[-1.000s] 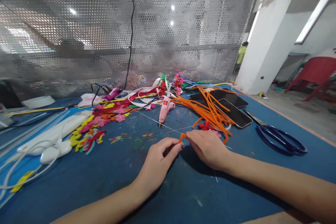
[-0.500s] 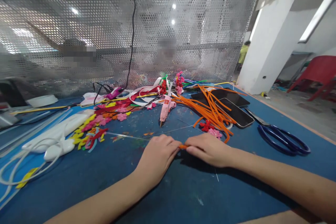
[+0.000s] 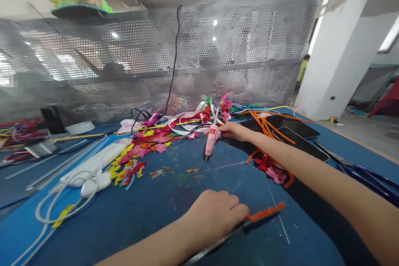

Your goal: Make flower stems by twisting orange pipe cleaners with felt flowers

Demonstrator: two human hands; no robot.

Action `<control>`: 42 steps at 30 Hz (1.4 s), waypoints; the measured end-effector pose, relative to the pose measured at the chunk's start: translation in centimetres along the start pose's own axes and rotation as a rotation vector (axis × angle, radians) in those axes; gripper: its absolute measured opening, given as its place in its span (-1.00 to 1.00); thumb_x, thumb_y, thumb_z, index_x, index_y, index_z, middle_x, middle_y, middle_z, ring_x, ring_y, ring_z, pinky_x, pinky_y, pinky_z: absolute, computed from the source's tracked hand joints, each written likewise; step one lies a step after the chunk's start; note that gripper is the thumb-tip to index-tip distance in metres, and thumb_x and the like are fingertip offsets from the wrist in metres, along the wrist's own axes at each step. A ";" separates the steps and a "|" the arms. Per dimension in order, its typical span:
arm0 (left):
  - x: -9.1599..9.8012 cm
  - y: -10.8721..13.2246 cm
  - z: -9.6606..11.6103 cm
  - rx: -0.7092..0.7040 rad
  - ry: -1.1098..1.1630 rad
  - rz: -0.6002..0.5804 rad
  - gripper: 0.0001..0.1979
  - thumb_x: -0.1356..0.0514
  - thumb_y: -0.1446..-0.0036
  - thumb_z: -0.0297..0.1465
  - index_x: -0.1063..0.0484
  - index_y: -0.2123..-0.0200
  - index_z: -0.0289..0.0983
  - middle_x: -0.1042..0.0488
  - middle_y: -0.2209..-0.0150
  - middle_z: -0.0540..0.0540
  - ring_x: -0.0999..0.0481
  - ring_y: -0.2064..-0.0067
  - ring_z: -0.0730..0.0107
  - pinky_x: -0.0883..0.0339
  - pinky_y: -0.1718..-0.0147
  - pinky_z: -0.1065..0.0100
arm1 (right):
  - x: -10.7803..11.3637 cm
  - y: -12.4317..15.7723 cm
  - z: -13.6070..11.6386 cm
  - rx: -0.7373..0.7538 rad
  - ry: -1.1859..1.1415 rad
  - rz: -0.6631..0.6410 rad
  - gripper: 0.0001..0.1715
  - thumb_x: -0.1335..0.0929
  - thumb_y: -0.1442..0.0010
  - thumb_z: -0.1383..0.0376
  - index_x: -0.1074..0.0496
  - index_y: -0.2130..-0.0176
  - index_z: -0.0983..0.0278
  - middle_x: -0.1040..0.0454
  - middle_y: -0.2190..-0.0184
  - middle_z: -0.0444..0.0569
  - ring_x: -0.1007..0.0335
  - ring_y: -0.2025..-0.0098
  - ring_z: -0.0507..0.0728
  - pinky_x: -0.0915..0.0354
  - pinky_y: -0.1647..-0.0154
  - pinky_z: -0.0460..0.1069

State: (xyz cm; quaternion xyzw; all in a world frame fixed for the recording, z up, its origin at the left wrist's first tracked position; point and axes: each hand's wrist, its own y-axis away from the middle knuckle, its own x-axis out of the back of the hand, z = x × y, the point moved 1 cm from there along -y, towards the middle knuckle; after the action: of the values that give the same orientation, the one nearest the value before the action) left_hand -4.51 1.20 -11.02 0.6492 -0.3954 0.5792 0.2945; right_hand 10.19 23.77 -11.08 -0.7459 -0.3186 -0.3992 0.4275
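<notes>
- Orange pipe cleaner (image 3: 267,212) is jutting rightward from the left hand (image 3: 215,215), whose closed fingers are pinching one end.
- Right hand (image 3: 235,131) is hovering beside the glue gun (image 3: 211,138), its finger grip impossible to tell.

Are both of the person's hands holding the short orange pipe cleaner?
No, only the left hand holds the short orange pipe cleaner; the right hand is beside the pink glue gun.

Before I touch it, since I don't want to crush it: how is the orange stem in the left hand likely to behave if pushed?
The orange stem probably bends yet holds its shape: it juts from the left hand with no visible droop. It looks thin, so likely very light. Its fuzzy-looking surface suggests little slipping.
</notes>
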 end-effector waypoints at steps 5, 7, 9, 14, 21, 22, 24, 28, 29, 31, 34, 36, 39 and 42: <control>-0.2 0.2 -0.2 -0.012 0.051 0.025 -0.92 -0.03 -0.20 -0.38 -0.25 0.22 -0.18 -0.40 0.40 0.04 -0.37 0.42 0.39 -0.10 0.55 0.34 | 0.5 -0.3 0.9 0.063 0.017 -0.104 -0.66 -0.25 -0.20 0.17 -0.45 0.17 0.35 -0.43 0.40 -0.08 -0.27 0.35 0.03 -0.11 0.29 -0.11; -0.3 0.2 -0.3 -0.016 0.074 0.029 -0.91 -0.02 -0.21 -0.36 -0.25 0.21 -0.17 -0.40 0.40 0.03 -0.37 0.42 0.39 -0.12 0.55 0.35 | 0.6 -0.3 1.1 0.067 0.018 -0.143 -0.65 -0.26 -0.18 0.15 -0.47 0.24 0.35 -0.39 0.47 -0.12 -0.23 0.40 0.02 -0.08 0.33 -0.12; -0.3 0.2 -0.3 -0.015 0.084 0.033 -0.89 0.00 -0.22 -0.34 -0.26 0.20 -0.17 -0.41 0.39 0.04 -0.38 0.42 0.39 -0.13 0.55 0.35 | 0.5 -0.4 1.2 0.060 0.015 -0.173 -0.64 -0.27 -0.16 0.13 -0.47 0.32 0.36 -0.33 0.53 -0.15 -0.18 0.45 0.00 -0.05 0.37 -0.13; -0.1 0.2 -0.3 -0.007 0.082 0.018 -0.88 0.01 -0.22 -0.35 -0.27 0.19 -0.18 -0.43 0.38 0.03 -0.40 0.40 0.39 -0.17 0.53 0.35 | 0.3 -0.6 1.3 -0.039 0.026 -0.138 -0.65 -0.30 -0.10 0.10 -0.47 0.39 0.35 -0.32 0.55 -0.13 -0.17 0.48 0.02 -0.02 0.44 -0.11; -0.1 0.0 -0.7 0.115 0.308 0.011 -0.79 0.09 -0.26 -0.35 -0.32 0.20 -0.17 -0.48 0.33 0.02 -0.46 0.32 0.40 -0.24 0.39 0.44 | 0.0 0.9 -1.4 -0.198 0.075 0.064 -0.70 -0.35 -0.04 0.18 -0.45 0.26 0.33 -0.44 0.38 -0.01 -0.30 0.36 0.11 -0.15 0.32 -0.06; 0.0 0.0 -0.9 0.159 0.383 0.002 -0.77 0.11 -0.27 -0.36 -0.33 0.20 -0.18 -0.49 0.34 0.02 -0.46 0.32 0.41 -0.25 0.37 0.45 | 0.0 1.5 -2.5 -0.224 0.084 0.150 -0.68 -0.31 -0.09 0.19 -0.42 0.21 0.35 -0.44 0.30 0.05 -0.31 0.28 0.15 -0.16 0.24 -0.02; 0.3 -0.1 -1.3 0.253 0.562 -0.009 -0.71 0.16 -0.28 -0.36 -0.34 0.20 -0.20 -0.47 0.40 0.02 -0.45 0.37 0.45 -0.25 0.38 0.48 | 0.4 3.0 -5.1 -0.270 0.054 0.410 -0.71 -0.21 -0.19 0.23 -0.38 0.18 0.35 -0.42 0.24 0.07 -0.31 0.20 0.14 -0.17 0.15 0.00; 0.5 -0.1 -1.9 0.379 0.884 0.081 -0.65 0.20 -0.29 -0.33 -0.36 0.26 -0.24 -0.34 0.57 0.07 -0.37 0.50 0.53 -0.22 0.42 0.54 | 1.8 5.5 -10.8 -0.264 -0.131 0.455 -0.73 -0.18 -0.25 0.21 -0.38 0.23 0.28 -0.45 0.32 -0.03 -0.36 0.27 0.08 -0.24 0.22 -0.05; 0.3 -0.2 -2.0 0.392 0.935 0.105 -0.65 0.20 -0.29 -0.33 -0.36 0.27 -0.25 -0.32 0.58 0.08 -0.35 0.52 0.55 -0.22 0.44 0.55 | 2.2 5.9 -12.0 -0.251 -0.161 0.421 -0.72 -0.18 -0.25 0.20 -0.38 0.22 0.27 -0.46 0.31 -0.04 -0.37 0.26 0.07 -0.24 0.20 -0.05; -0.1 -0.2 -2.0 0.415 1.020 0.124 -0.67 0.18 -0.28 -0.33 -0.35 0.27 -0.26 -0.31 0.58 0.08 -0.32 0.57 0.56 -0.21 0.50 0.55 | 2.6 6.4 -13.9 -0.221 -0.201 0.257 -0.72 -0.22 -0.22 0.18 -0.37 0.15 0.26 -0.46 0.24 -0.03 -0.38 0.21 0.08 -0.25 0.17 -0.05; -0.5 -0.2 -2.1 0.455 1.083 0.124 -0.66 0.17 -0.27 -0.32 -0.35 0.31 -0.31 -0.36 0.56 0.04 -0.33 0.58 0.56 -0.22 0.55 0.55 | 1.8 6.7 -15.3 -0.166 -0.168 -0.028 -0.71 -0.30 -0.16 0.18 -0.37 0.12 0.24 -0.46 0.23 -0.03 -0.37 0.21 0.09 -0.25 0.21 -0.06; -0.3 -0.1 -2.5 0.428 1.034 0.105 -0.65 0.14 -0.26 -0.32 -0.37 0.37 -0.32 -0.42 0.52 0.00 -0.39 0.54 0.54 -0.24 0.50 0.54 | 0.7 6.9 -15.4 -0.151 -0.153 -0.094 -0.78 -0.23 -0.23 0.24 -0.41 0.20 0.25 -0.47 0.33 -0.05 -0.36 0.28 0.05 -0.23 0.26 -0.08; 0.5 0.6 -4.6 0.301 0.776 0.083 -0.73 0.02 -0.21 -0.31 -0.44 0.33 -0.29 -0.50 0.39 -0.05 -0.46 0.36 0.45 -0.26 0.34 0.48 | -0.4 6.9 -14.1 -0.176 -0.137 0.029 -0.72 -0.18 -0.27 0.26 -0.42 0.29 0.28 -0.45 0.40 -0.06 -0.32 0.37 0.02 -0.20 0.32 -0.09; 0.8 1.9 -9.0 0.396 0.486 0.174 -0.72 0.01 -0.19 -0.30 -0.49 0.31 -0.24 -0.52 0.29 -0.06 -0.46 0.24 0.35 -0.26 0.22 0.40 | -0.4 6.4 -11.4 -0.250 -0.177 0.226 -0.77 -0.31 -0.14 0.16 -0.42 0.37 0.28 -0.39 0.53 -0.13 -0.22 0.53 -0.02 -0.12 0.49 -0.11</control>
State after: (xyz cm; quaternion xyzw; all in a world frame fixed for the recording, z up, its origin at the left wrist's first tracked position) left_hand -10.82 7.61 -9.01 0.5004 -0.2473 0.8059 0.1976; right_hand 11.55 10.81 -10.29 -0.8564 -0.2173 -0.3179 0.3438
